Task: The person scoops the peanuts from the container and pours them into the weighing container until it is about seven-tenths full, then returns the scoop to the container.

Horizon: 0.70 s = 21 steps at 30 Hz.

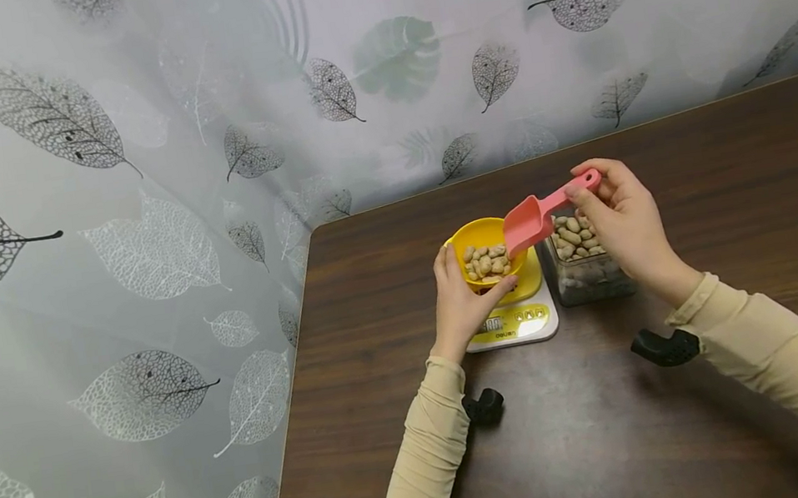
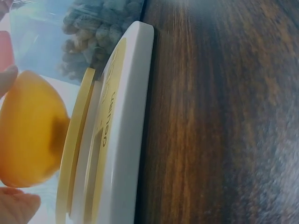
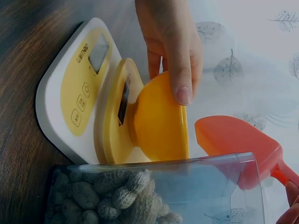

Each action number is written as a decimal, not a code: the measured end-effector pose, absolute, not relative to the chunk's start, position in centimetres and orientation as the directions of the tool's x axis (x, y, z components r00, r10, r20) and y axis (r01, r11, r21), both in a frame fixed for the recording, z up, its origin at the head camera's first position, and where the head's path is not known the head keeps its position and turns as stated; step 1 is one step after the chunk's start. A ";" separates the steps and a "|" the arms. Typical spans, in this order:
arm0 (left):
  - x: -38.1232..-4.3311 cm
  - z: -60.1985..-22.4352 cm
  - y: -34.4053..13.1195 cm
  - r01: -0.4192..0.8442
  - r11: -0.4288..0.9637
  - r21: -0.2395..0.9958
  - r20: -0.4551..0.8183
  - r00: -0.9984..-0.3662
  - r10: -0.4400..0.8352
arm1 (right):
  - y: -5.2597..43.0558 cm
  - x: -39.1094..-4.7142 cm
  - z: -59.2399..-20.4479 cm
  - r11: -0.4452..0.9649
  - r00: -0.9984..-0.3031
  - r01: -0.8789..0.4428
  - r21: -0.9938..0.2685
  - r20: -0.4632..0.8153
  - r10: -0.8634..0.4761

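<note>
A yellow bowl with unshelled peanuts in it sits on the platform of a white and yellow kitchen scale. My left hand holds the bowl from the near left, thumb on one side and fingers on the other. In my right hand is a pink scoop, pinched by its handle. The scoop slants down over the bowl's right rim, and nothing shows in it. From the right wrist view, the bowl's base meets the platform. Digits on the scale's display are partly hidden by my left hand.
Right of the scale stands a clear plastic container of peanuts, close beside it and partly under my right hand. All of this rests on a dark wooden table. A leaf-patterned wall covering borders the table behind and at the left.
</note>
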<state>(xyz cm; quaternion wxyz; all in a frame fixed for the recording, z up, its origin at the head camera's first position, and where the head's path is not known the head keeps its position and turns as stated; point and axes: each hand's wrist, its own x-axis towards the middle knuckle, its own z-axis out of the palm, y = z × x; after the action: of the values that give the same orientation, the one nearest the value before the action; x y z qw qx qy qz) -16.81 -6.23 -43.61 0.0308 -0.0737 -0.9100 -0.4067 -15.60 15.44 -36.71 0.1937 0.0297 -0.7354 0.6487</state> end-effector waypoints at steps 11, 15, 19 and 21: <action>-17.4 -42.0 -5.8 0.195 0.696 0.691 0.200 -0.977 0.075 | 16.1 -15.4 -35.1 -0.197 -0.910 -0.356 -0.914 0.291 0.295; -17.6 -41.0 -5.0 0.230 0.701 0.675 0.229 -0.969 0.098 | 16.7 -15.3 -34.3 -0.258 -0.891 -0.397 -0.881 0.302 0.339; -17.7 -39.9 -3.9 0.248 0.696 0.674 0.230 -0.966 0.121 | 17.3 -15.4 -33.7 -0.304 -0.863 -0.444 -0.843 0.312 0.397; -17.7 -39.4 -3.3 0.260 0.688 0.677 0.229 -0.963 0.139 | 17.7 -15.4 -33.5 -0.321 -0.849 -0.461 -0.827 0.307 0.429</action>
<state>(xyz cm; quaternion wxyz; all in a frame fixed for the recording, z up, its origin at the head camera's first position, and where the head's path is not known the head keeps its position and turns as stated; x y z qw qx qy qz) -17.69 -3.25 -39.45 0.0801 -0.1089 -0.9153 -0.3794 -15.41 17.71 -33.49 0.2740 0.0155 -0.5142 0.8125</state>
